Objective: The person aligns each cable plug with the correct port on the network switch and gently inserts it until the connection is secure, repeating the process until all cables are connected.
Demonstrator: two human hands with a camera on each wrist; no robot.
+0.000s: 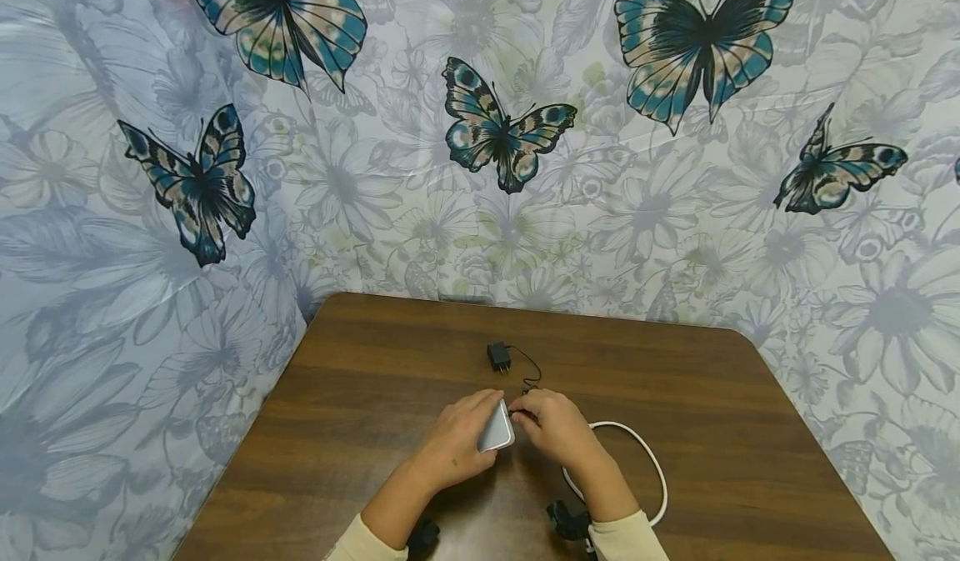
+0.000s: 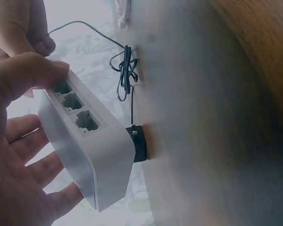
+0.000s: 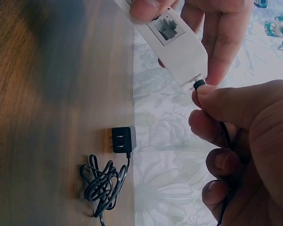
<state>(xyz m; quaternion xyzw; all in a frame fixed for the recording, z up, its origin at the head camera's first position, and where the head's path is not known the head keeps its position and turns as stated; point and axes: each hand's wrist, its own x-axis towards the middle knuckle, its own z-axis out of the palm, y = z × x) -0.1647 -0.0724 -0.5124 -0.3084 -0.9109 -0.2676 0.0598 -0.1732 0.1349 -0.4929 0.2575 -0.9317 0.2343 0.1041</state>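
My left hand point(image 1: 453, 440) grips a small white network switch point(image 1: 498, 429) by its edges, raised over the table. In the left wrist view a row of Ethernet ports point(image 2: 87, 121) shows along its side, with the thumb at the port nearest the other hand. My right hand point(image 1: 557, 429) pinches a black power plug point(image 3: 199, 84) between thumb and index finger. The metal tip sits right at the end face of the switch, close to a corner. From the plug a thin black cord point(image 3: 225, 134) runs through the curled right fingers.
On the wooden table point(image 1: 360, 378), beyond the hands, lies a black power adapter point(image 1: 498, 356) with its cord bundled point(image 3: 101, 186). A white cable point(image 1: 662, 473) loops around the right forearm's side. Behind the table hangs a butterfly-patterned cloth point(image 1: 345, 211).
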